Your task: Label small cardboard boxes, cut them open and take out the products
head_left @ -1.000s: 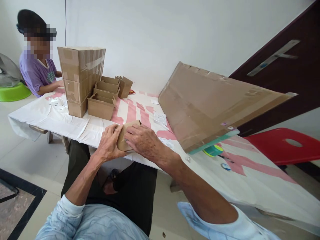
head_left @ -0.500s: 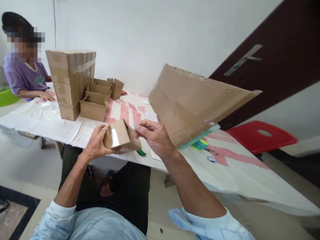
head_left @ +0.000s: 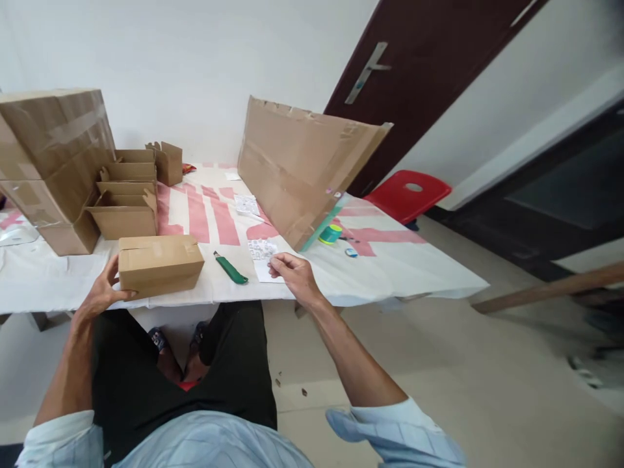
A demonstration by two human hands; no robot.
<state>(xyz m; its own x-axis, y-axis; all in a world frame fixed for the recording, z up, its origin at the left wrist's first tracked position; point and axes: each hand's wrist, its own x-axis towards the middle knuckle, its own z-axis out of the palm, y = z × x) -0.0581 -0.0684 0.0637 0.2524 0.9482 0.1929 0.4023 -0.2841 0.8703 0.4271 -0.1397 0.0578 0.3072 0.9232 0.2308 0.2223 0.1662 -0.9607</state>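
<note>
A closed brown cardboard box [head_left: 160, 265], taped along its top, rests near the table's front edge. My left hand [head_left: 102, 286] grips its left end, thumb in front and fingers behind. To the right, my right hand [head_left: 296, 276] hovers at a white printed sheet [head_left: 263, 250], thumb and fingers pinched together; whatever lies between the fingertips is too small to make out. A green utility knife [head_left: 231, 268] lies on the tablecloth between the box and the sheet, its blade end pointing away from me.
Large taped cartons [head_left: 53, 162] are stacked at the left, beside several open small boxes [head_left: 121, 218]. A big cardboard panel [head_left: 307, 169] leans at the back right. Near it lie a green tape roll [head_left: 330, 234] and a small blue-white disc [head_left: 351, 252]. A red chair [head_left: 409, 195] stands beyond.
The box has been lowered from mid-air onto the table, turned lengthwise. My right hand has left its end and moved to the sheet. The view has swung right; the co-worker is nearly out of sight.
</note>
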